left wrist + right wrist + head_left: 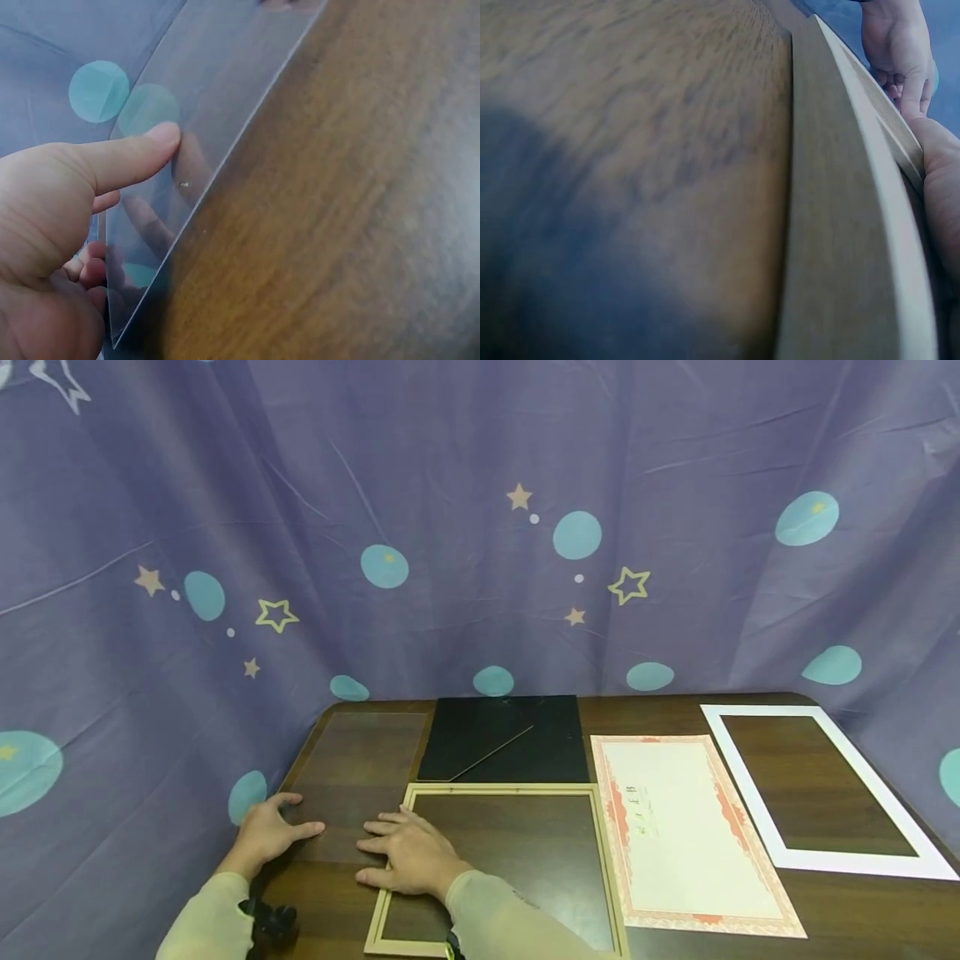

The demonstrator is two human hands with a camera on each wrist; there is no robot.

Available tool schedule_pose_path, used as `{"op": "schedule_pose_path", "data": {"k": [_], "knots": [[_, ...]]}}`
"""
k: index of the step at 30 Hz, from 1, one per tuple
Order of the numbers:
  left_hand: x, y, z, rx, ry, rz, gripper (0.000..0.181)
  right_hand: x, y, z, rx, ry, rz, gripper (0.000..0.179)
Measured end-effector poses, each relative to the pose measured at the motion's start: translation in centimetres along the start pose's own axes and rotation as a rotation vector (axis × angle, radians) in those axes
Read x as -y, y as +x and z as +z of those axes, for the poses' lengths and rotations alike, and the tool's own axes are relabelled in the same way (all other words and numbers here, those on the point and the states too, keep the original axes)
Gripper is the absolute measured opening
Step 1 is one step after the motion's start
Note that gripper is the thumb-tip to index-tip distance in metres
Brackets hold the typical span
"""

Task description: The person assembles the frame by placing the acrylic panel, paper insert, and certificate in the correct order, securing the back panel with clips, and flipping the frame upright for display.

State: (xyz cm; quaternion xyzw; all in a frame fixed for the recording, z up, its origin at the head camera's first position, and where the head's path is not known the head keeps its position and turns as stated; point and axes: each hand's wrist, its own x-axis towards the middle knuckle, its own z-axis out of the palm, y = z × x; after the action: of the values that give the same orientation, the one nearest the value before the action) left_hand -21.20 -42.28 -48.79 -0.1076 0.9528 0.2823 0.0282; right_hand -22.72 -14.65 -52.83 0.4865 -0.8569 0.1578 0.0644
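A clear sheet [367, 777] lies along the counter's [862, 910] left edge, reaching toward the far left corner. The left hand [262, 835] is at its left side, thumb on the upper face and other fingers about the outer edge; whether they pinch it, or whether the sheet is lifted there, one cannot tell. The right hand [412, 856] is spread across the left side of a pale wooden frame [480, 788], fingertips pointing to the sheet's right edge.

Likely trouble starts with the sheet: smooth and thin, it could slip over the left edge if the thumb lost its hold, or flex and crack if raised from one side only. Fingers on its face may leave smudges. Pressure from the right palm could skew the frame.

The frame is the nearest thing to a container; wood grain shows within it, and whether a clear pane covers that cannot be told. Beyond it, at the counter's far edge, lies a black board [480, 727]. To its right is a red-bordered certificate [690, 835], then, toward the right edge, a white mat [847, 862] with wood showing through its window.
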Motion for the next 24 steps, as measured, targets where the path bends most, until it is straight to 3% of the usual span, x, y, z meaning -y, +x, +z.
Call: {"op": "schedule_pose_path", "data": {"k": [7,14,16,19,22,24], "knots": [[-0.3,0.2,-0.4,0.044,-0.18,-0.096,0.086,0.0,0.1,0.1,-0.002,-0.015,0.01,0.052],[-1.0,-0.2,-0.6,0.055,-0.256,-0.096,0.086,0.2,0.0,0.5,-0.013,-0.033,-0.001,0.05],[-1.5,-0.5,-0.4,0.025,-0.213,-0.034,0.084,0.3,0.0,0.5,-0.019,-0.039,-0.004,0.05],[-1.7,-1.0,0.0,-0.057,-0.063,0.137,0.08,0.3,-0.1,0.3,-0.026,-0.036,-0.007,0.05],[-1.1,-1.8,0.3,-0.124,0.113,0.304,0.078,0.2,-0.2,0.2,-0.035,-0.041,-0.014,0.05],[-0.7,-2.3,0.4,-0.131,0.198,0.367,0.078,0.1,-0.3,0.1,-0.041,-0.047,-0.015,0.05]]}}
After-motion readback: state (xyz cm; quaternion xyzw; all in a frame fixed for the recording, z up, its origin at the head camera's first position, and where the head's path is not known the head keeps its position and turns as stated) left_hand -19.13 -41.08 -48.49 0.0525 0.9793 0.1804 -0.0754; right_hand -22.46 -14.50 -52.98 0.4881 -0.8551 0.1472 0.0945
